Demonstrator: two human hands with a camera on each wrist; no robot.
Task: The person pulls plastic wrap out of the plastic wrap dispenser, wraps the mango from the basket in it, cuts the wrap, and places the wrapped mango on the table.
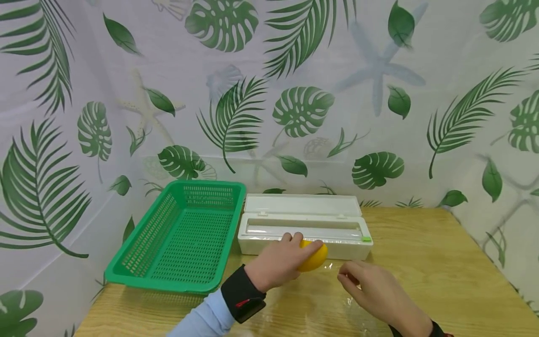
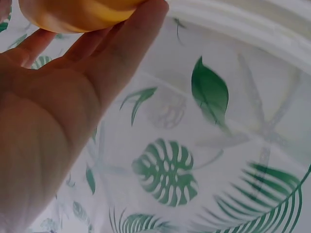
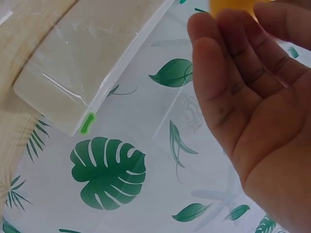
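Observation:
My left hand (image 1: pixel 280 262) grips a smooth, rounded yellow fruit (image 1: pixel 313 256) from above, in front of a long white cling film box (image 1: pixel 305 250). In the left wrist view the fruit (image 2: pixel 77 17) lies against the fingers, its top cut off by the frame. The box has its lid (image 1: pixel 301 204) raised, with a roll of clear film (image 1: pixel 303 231) inside and a green slider (image 1: pixel 366 239) at its right end. To the right of the fruit hovers my right hand (image 1: pixel 376 288), fingers loosely curled, nothing visible between them. Clear film (image 1: pixel 349 302) glints on the table under the hands.
A green slotted plastic basket (image 1: pixel 181 283) stands to the left of the box. The wooden table (image 1: pixel 442 267) runs on to the right. Behind everything hangs a white cloth (image 1: pixel 261 65) printed with leaves and starfish.

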